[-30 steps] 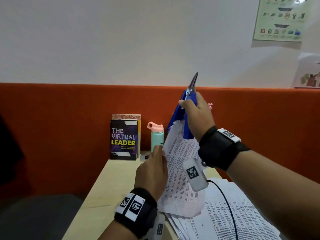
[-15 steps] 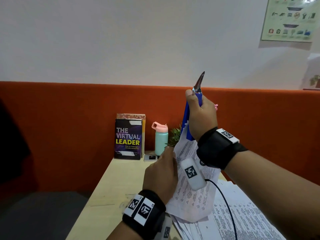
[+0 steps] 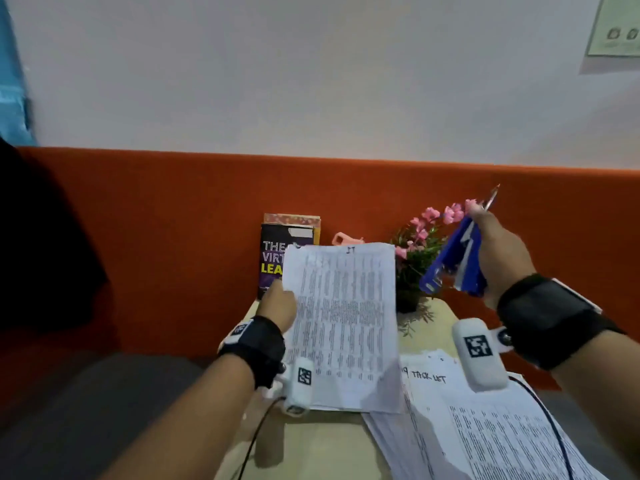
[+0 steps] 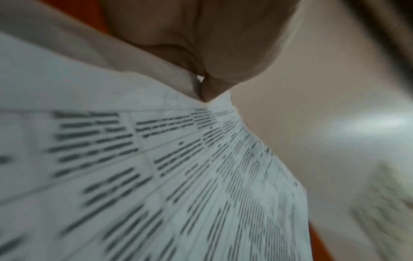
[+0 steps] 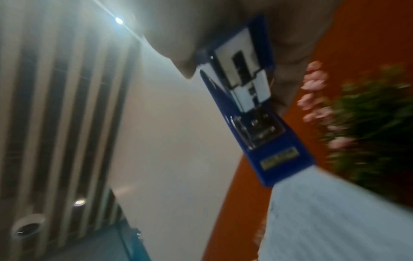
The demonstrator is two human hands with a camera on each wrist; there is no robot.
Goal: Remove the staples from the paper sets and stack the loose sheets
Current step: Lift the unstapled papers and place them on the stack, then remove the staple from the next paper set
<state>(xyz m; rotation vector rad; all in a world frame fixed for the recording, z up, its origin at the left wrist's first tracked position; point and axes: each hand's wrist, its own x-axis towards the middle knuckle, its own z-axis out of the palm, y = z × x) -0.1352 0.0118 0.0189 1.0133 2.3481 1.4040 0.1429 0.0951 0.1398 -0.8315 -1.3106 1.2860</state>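
Observation:
My left hand (image 3: 278,308) holds a printed paper set (image 3: 341,323) upright by its left edge, above the desk; in the left wrist view the thumb (image 4: 210,53) pinches the paper set (image 4: 156,176). My right hand (image 3: 498,251), raised to the right and apart from the paper, grips a blue stapler (image 3: 453,261) with a metal remover tip (image 3: 491,197) pointing up. In the right wrist view the stapler (image 5: 252,109) has its underside showing, held between thumb and fingers. A pile of printed sheets (image 3: 485,431) lies on the desk at lower right.
A dark book (image 3: 273,261) stands against the orange partition (image 3: 173,220), with a pink-capped bottle (image 3: 346,239) mostly hidden behind the held paper. A potted plant with pink flowers (image 3: 422,244) stands at the desk's back. Cables run across the wooden desk (image 3: 311,452).
My right hand swung the stapler away to the right, off the paper's top corner. The left hand turned the paper set upright and flat to the camera. My head view shifted left.

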